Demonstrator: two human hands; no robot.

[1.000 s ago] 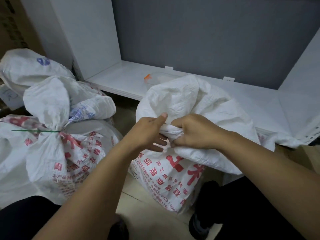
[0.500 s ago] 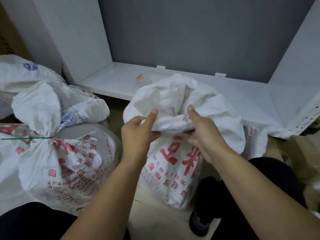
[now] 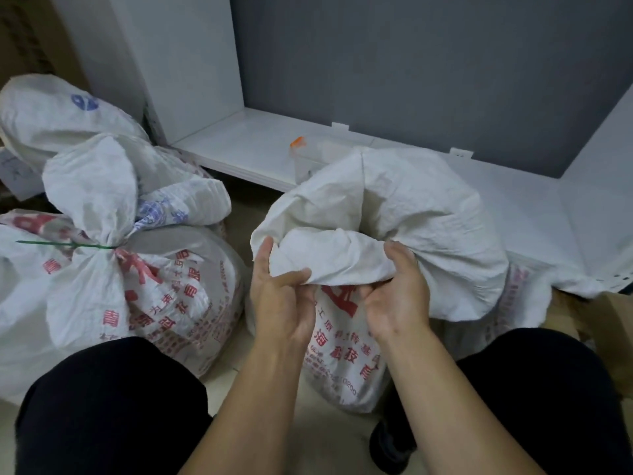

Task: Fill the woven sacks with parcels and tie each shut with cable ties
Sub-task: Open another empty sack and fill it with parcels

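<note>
Gripped the open sack mouth, centre-floor, with left hand at nine o'clock and right hand at three, fingers curled into cloth, likely gathering it for tying.

The pale floor carries an open white woven sack with red print, standing upright at the middle. To its left, a tied sack sits on the floor, its neck cinched by a green cable tie. A low white shelf runs behind them; on it lies what looks like a clear container with an orange cap, partly hidden by the open sack.
</note>
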